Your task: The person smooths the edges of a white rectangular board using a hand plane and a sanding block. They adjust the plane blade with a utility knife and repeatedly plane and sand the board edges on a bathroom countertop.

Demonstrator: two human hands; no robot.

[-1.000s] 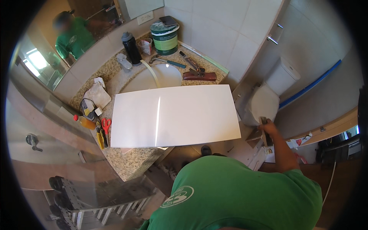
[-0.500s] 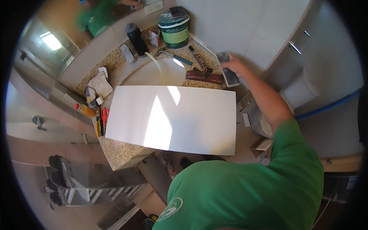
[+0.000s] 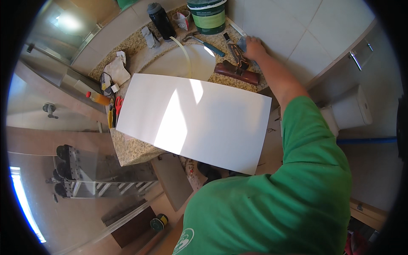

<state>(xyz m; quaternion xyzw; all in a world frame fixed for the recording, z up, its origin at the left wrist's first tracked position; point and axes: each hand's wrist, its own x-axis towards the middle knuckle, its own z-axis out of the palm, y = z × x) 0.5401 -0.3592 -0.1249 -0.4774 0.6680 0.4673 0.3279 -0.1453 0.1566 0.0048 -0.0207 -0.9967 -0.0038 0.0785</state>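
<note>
My right hand (image 3: 256, 48) reaches to the far right of the countertop, by the tiled wall. Its fingers are bent around a grey-blue flat piece (image 3: 242, 43), mostly hidden now behind the hand and the tools. Just in front of it lie a black-and-orange tool with a long slim body (image 3: 236, 51) and a maroon block-shaped tool (image 3: 236, 73). A large white panel (image 3: 212, 121) lies across the basin's near side and juts past the counter toward my body. My left hand is out of sight.
Around the basin (image 3: 202, 59) on the granite counter (image 3: 135, 149) are a hammer (image 3: 208, 46), a dark bottle (image 3: 162, 21), a cup (image 3: 182, 19) and a green bucket (image 3: 207, 17). Red scissors (image 3: 118, 105) and an orange-liquid bottle (image 3: 98, 98) sit left. A toilet (image 3: 350, 108) stands right.
My right hand has moved from the counter's right edge inward beside the slim tool, carrying the grey piece. The view has shifted, and the white panel appears more slanted.
</note>
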